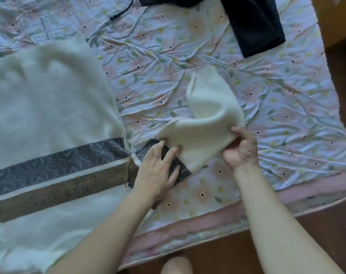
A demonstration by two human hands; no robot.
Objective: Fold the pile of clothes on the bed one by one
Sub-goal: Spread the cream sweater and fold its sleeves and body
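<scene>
A cream knitted sweater [49, 107] with a grey patterned band and a brown band lies spread on the left of the bed. Its sleeve [205, 119] stretches to the right and is partly lifted and bent over. My left hand [158, 169] presses with straight fingers on the sleeve's grey patterned part near the armpit. My right hand [241, 149] grips the cream part of the sleeve from the right side, fingers curled over its edge.
A dark navy garment [253, 24] lies at the top of the bed, with a black cord [124, 10] beside it. The flowered sheet [277, 107] is wrinkled. The mattress edge [207, 220] runs along the bottom, wooden floor [338, 234] beyond it, and my knee [176, 265] below.
</scene>
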